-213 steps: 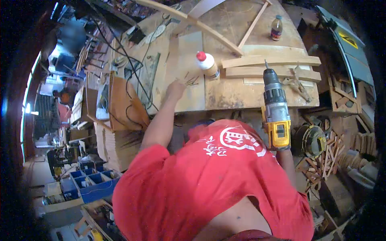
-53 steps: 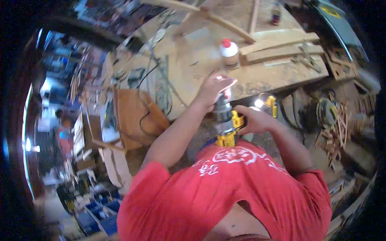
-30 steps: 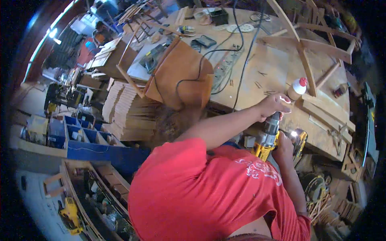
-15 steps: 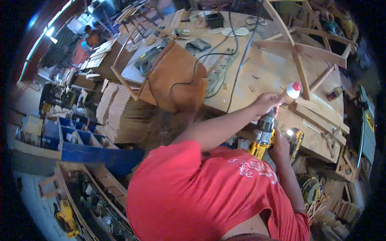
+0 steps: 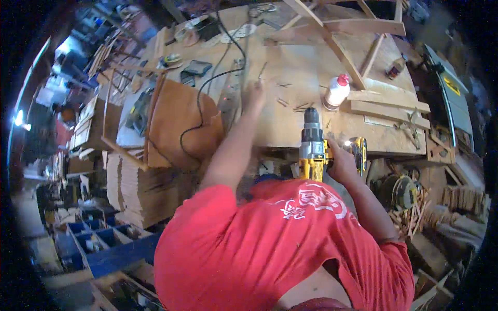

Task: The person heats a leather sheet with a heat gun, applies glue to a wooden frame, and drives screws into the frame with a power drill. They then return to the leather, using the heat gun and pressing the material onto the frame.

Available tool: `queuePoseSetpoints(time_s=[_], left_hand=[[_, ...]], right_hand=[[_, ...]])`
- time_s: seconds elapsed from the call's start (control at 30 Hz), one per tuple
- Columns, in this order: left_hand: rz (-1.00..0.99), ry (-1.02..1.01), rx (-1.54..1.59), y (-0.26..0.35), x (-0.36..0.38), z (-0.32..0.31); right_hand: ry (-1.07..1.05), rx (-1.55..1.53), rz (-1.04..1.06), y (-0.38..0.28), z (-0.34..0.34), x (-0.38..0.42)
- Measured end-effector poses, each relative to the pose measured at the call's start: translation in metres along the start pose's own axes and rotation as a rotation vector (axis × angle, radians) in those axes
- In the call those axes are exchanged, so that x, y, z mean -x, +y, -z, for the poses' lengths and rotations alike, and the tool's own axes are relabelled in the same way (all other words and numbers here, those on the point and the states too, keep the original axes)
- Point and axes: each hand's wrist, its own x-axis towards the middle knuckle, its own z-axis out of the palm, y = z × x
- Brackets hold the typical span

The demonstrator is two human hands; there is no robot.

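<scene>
While the right hand (image 5: 343,163) clamps the drill (image 5: 312,147) mid-frame, seemingly for control, the left hand (image 5: 255,96) appears blurred, its hold unclear.

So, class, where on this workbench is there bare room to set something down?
Two patches of the workbench look bare: the front strip left of the drill, nearer the edge than the scattered thin pieces; and beyond those pieces, up to the wooden frame, right of the left hand. Crowded: left, black cord and brown panel; right, wooden strips.
</scene>
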Motion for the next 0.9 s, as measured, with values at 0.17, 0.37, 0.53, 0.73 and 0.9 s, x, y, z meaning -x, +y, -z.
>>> queuePoseSetpoints(time_s=[0.17,0.37,0.53,0.73,0.9], left_hand=[[-0.020,-0.276,-0.361,-0.040,-0.035,0.090],[-0.090,-0.297,-0.701,-0.078,-0.090,0.156],[-0.189,-0.400,-0.722,-0.118,-0.145,0.203],[-0.374,-0.617,-0.840,-0.135,-0.161,0.217],[-0.363,-1.003,-0.889,-0.120,-0.148,0.207]], right_hand=[[0.057,-0.226,-0.193,-0.005,-0.004,-0.011],[0.058,-1.569,-0.612,0.010,-0.056,-0.029],[0.026,-2.714,-1.102,0.025,-0.119,-0.052],[0.004,-1.946,-0.684,-0.019,-0.135,-0.100],[0.122,-1.544,-0.577,-0.015,-0.137,-0.112]])
